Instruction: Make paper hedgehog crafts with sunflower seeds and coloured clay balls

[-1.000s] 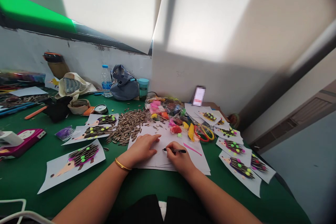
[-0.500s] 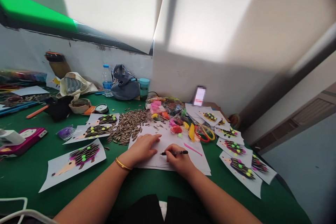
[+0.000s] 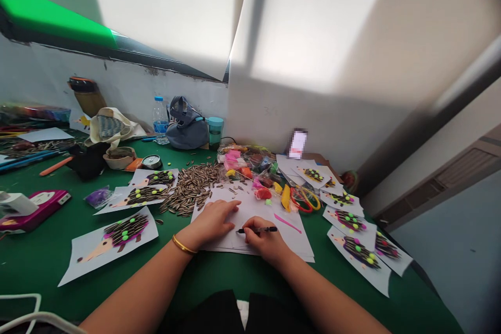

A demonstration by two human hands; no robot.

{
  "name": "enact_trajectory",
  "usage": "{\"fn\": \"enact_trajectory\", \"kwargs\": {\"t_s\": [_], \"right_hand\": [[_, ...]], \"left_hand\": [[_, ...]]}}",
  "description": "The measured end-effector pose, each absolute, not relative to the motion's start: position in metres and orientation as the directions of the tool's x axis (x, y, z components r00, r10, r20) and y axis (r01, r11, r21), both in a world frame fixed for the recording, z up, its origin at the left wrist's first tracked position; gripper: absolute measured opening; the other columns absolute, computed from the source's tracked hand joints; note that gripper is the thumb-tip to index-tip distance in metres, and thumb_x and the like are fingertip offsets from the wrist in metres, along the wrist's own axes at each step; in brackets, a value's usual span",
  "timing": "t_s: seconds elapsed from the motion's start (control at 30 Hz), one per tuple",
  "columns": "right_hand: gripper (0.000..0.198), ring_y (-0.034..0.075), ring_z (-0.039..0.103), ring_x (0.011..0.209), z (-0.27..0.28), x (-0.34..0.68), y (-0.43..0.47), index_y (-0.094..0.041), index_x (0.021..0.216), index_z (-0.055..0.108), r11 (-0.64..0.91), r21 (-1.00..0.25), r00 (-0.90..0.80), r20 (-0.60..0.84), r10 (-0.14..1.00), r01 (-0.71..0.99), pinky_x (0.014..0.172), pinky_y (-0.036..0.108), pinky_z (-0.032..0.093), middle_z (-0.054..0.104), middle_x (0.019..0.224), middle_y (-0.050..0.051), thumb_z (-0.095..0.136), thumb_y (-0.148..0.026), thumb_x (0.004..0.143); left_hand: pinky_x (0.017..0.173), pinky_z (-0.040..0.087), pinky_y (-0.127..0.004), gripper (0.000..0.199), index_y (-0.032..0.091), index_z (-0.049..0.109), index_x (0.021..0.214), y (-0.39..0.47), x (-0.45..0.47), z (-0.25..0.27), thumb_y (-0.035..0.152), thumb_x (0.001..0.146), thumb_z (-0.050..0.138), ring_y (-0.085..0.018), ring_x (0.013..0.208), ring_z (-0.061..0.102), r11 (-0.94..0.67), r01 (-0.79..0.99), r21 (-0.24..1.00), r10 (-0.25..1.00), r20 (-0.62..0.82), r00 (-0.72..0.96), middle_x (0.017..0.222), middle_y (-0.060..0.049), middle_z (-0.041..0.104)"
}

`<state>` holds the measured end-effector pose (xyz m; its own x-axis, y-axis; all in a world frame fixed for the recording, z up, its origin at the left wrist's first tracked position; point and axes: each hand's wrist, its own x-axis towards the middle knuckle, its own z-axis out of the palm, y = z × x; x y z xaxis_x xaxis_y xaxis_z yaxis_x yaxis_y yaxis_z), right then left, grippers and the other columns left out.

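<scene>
My right hand [image 3: 264, 240] grips a black pen [image 3: 266, 229], its tip down at the white paper [image 3: 289, 245] in front of me. Flat on the left part of the same sheets lies my left hand [image 3: 215, 222], fingers stretched out, a gold bangle on the wrist. A pink plastic modelling tool [image 3: 287, 223] rests on the paper, right of the pen. Beyond my hands are a light green clay ball [image 3: 268, 202], a red clay packet [image 3: 262, 193] and yellow-handled scissors [image 3: 307, 198]. A heap of sunflower seeds [image 3: 195, 185] touches the paper's left side.
Hedgehog pictures made with seeds lie to the left [image 3: 117, 240] and to the right [image 3: 360, 255]. At the back stand a water bottle [image 3: 160, 122], a blue bag [image 3: 188, 128], a teal-lidded cup [image 3: 215, 132] and a phone [image 3: 297, 143]. A magenta box [image 3: 47, 209] sits far left.
My right hand has shifted slightly left with the pen, whose tip moved a little left on the paper. My left hand stays in place.
</scene>
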<state>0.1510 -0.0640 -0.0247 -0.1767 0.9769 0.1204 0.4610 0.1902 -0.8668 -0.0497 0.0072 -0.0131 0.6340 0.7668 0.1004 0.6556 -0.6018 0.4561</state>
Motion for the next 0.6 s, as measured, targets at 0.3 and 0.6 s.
{"fn": "enact_trajectory", "kwargs": {"t_s": [0.3,0.6], "right_hand": [[0.012,0.014,0.059,0.065,-0.0258,0.1506,-0.0638,-0.021,0.083,0.066,0.175,-0.867,-0.155,0.115,0.981,0.467,0.063,0.024,0.044,0.067,0.068,-0.002,0.055,-0.024,0.084],[0.012,0.014,0.059,0.066,-0.0273,0.1509,-0.0626,-0.021,0.08,0.066,0.171,-0.836,-0.12,0.126,0.985,0.521,0.062,0.024,0.043,0.066,0.07,-0.001,0.054,-0.024,0.082]], "left_hand": [[0.102,0.035,-0.039,0.067,0.028,0.042,0.141,0.007,-0.0499,-0.0135,0.024,0.077,0.062,-0.026,0.119,0.052,-0.595,0.657,0.464,0.771,0.097,0.63,0.126,-0.004,0.064],[0.101,0.036,-0.039,0.069,0.03,0.041,0.141,0.0057,-0.0502,-0.0125,0.024,0.077,0.064,-0.025,0.119,0.052,-0.593,0.654,0.47,0.772,0.1,0.628,0.126,-0.003,0.063]]}}
